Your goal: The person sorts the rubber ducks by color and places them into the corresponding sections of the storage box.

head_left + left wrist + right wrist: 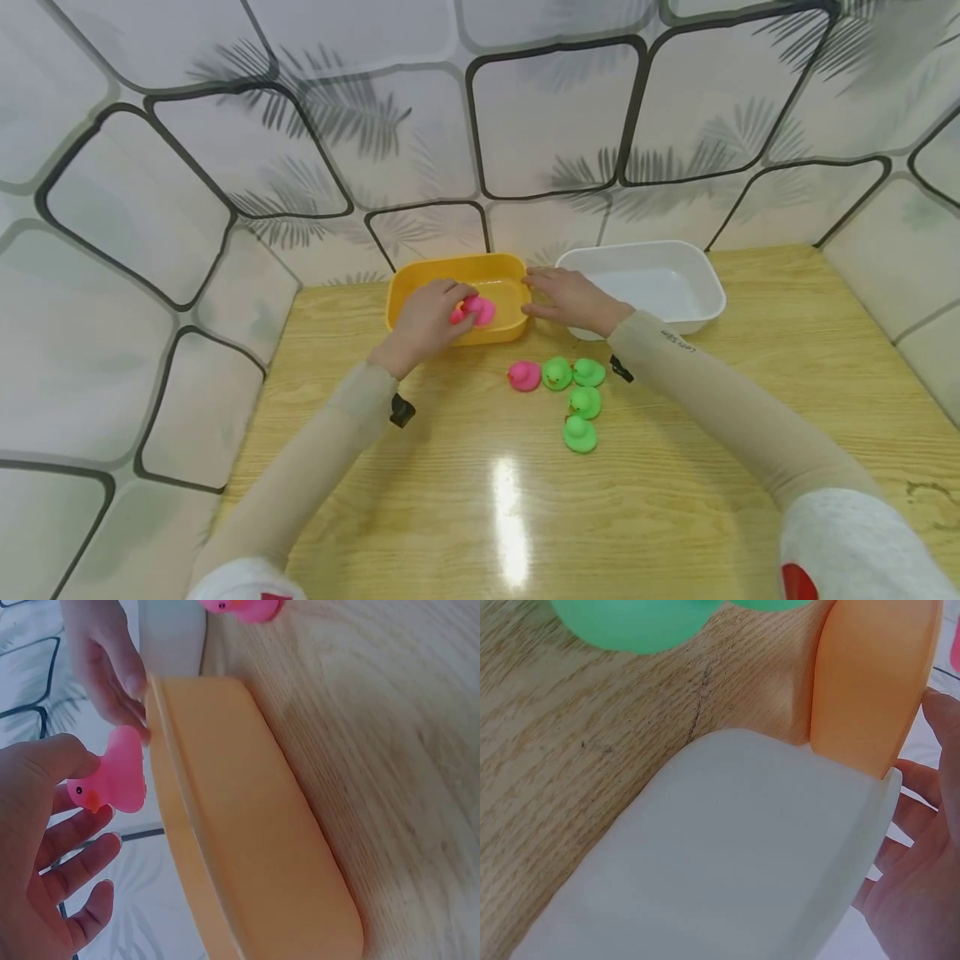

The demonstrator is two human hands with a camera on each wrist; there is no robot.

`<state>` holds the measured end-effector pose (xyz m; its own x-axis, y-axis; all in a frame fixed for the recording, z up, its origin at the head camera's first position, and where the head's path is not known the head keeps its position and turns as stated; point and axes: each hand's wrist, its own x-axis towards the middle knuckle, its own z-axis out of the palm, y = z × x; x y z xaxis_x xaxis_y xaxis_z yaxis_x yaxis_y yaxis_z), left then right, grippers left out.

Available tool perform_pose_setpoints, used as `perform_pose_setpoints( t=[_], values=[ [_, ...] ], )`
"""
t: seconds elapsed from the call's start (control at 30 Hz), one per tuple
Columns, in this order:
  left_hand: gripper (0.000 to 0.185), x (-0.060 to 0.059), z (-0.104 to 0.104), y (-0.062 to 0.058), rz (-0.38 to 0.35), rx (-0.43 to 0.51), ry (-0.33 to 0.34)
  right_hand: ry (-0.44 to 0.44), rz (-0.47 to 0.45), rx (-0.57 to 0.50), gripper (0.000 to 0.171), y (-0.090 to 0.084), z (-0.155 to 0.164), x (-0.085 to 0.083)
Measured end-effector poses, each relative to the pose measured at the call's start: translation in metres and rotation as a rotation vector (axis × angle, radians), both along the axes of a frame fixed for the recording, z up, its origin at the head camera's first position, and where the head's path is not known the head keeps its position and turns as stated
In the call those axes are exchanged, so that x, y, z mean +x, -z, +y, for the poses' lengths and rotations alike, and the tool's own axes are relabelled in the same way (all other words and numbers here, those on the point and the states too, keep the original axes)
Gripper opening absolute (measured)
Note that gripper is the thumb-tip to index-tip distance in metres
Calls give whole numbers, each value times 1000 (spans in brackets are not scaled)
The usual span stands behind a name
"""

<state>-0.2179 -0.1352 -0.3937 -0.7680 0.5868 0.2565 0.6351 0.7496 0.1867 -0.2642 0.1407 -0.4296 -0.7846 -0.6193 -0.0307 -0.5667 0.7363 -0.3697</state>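
The pink duck [482, 312] is in the left hand [431, 321], pinched between thumb and fingertips, and the left-wrist view shows it above the rim of the yellow tub [495, 334]. That height over the tub seems the relation that counts most: the duck is within the tub's outline as seen from the head but raised over its edge. The tub's long axis runs left to right across the worktop [420, 500], with the left hand reaching over the near side. In the head view the duck's beak is to the left and its body to the right, toward the right hand [573, 302]. That hand, fingers spread and holding no duck, is at the tub's right end, next to the white tub [645, 287]. A loose pink duck [524, 376] and four green ducks [585, 402] lie on the near side of the tubs, closer to the right hand than to the left.
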Motion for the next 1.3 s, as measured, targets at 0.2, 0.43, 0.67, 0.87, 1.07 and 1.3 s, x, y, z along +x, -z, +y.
perform_pose_setpoints(
  t=[0.2, 0.43, 0.67, 0.87, 1.07, 1.3],
  values=[
    [31, -17, -3, 1, -68, -60, -34, -10, 11, -5, 67, 1, -1, -1],
    [31, -37, -6, 6, -134, -62, -96, -5, 14, -14, 66, 2, -1, -1],
    [33, -52, -3, 11, -191, -104, -151, -4, 9, -19, 65, 0, -3, 1],
    [33, -57, -1, 13, -191, -113, -164, -3, 10, -17, 65, 0, -4, 1],
    [34, -56, 0, 14, -213, -119, -188, -16, 35, -5, 66, 3, -3, 0],
    [30, -48, -2, 14, -180, -79, -172, -8, 31, -3, 66, -1, 0, 2]
  ],
)
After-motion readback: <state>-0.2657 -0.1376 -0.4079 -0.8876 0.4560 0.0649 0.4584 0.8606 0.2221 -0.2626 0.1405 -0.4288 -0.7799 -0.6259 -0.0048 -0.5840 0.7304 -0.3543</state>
